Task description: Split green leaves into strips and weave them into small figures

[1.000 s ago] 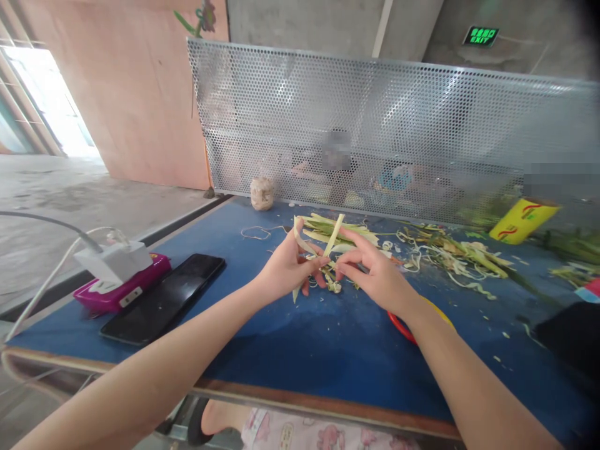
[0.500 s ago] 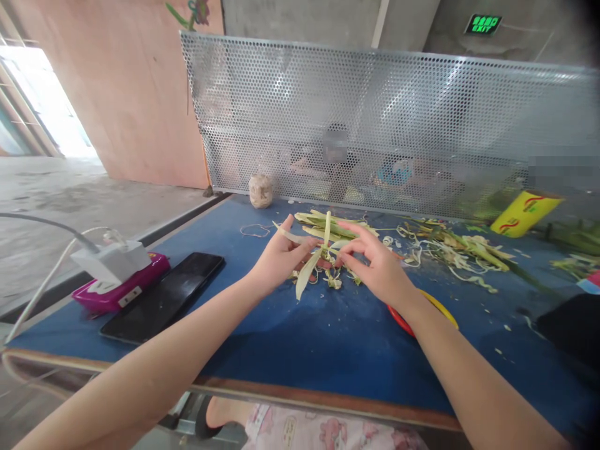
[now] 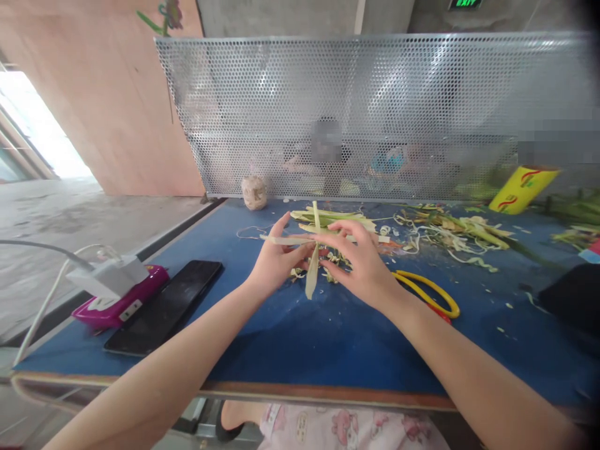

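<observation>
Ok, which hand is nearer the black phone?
Left. The left hand is just right of the black phone; the right hand is farther right, beyond the leaf strips.

bare, sleeveless arms; pale clothing [image 3: 347,431] with pink floral print.

Exit sign [image 3: 464,4]: green, top edge of view, on the grey wall; white letters read "EXIT", partly cut off by the frame.
Yellow pack [image 3: 521,189]: far right of the tabletop; red and white markings, not readable.
Phone [image 3: 165,305]: screen dark, no text.
Charger [image 3: 107,277]: no readable marking.
</observation>
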{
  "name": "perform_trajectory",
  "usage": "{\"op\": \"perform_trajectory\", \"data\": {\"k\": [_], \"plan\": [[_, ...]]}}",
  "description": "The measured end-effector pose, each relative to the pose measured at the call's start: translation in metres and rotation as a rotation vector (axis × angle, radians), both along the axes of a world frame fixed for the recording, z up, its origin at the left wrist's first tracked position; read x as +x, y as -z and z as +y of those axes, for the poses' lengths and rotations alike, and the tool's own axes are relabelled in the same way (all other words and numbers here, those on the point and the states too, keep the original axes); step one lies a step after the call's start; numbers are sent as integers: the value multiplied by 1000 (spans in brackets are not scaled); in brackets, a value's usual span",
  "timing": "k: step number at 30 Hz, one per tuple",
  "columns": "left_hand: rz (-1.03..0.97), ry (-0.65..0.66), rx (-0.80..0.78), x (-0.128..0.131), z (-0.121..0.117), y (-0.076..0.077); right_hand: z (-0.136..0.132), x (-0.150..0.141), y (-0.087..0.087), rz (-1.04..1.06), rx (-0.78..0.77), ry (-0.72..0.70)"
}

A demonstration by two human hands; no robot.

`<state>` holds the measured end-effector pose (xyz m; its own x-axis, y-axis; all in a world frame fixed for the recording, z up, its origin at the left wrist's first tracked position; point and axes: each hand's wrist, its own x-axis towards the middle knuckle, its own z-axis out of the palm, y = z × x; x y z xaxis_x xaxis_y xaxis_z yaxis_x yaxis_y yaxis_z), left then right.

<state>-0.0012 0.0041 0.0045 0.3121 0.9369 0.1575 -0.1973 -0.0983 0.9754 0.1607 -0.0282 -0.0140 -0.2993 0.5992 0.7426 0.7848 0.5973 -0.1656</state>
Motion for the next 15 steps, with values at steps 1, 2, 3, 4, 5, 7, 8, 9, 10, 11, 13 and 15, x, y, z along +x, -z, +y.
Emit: {"op": "perform_trajectory", "data": {"k": [1, 2, 3, 4, 5, 7, 8, 9, 10, 11, 13, 15], "plan": [[10, -15, 7, 0, -1, 0, -2, -1, 0, -23, 32, 2], [20, -31, 8, 0, -1, 0, -3, -3, -1, -51, 64, -1], [27, -42, 4, 1, -1, 0, -5, -4, -1, -78, 93, -6], [27, -47, -4, 1, -2, 1, -6, -5, -1, -98, 116, -11], [23, -48, -10, 1, -2, 1, -7, -5, -2, -108, 130, -13], [9, -44, -9, 1, -1, 2, -7, -4, -3, -94, 136, -15], [2, -43, 1, 1, -1, 2, -6, -4, -3, -77, 131, -18], [-4, -42, 14, 1, -1, 2, -5, -3, -3, -62, 123, -23], [-4, -41, 26, 1, 0, 2, -4, -2, -3, -52, 118, -30], [-1, -38, 32, 1, 0, 2, -3, -1, -3, -51, 112, -39], [11, -29, 30, 1, 0, 2, -2, -1, -2, -74, 92, -65], [24, -23, 17, 1, -1, 2, -2, -1, -1, -114, 76, -83]]}}
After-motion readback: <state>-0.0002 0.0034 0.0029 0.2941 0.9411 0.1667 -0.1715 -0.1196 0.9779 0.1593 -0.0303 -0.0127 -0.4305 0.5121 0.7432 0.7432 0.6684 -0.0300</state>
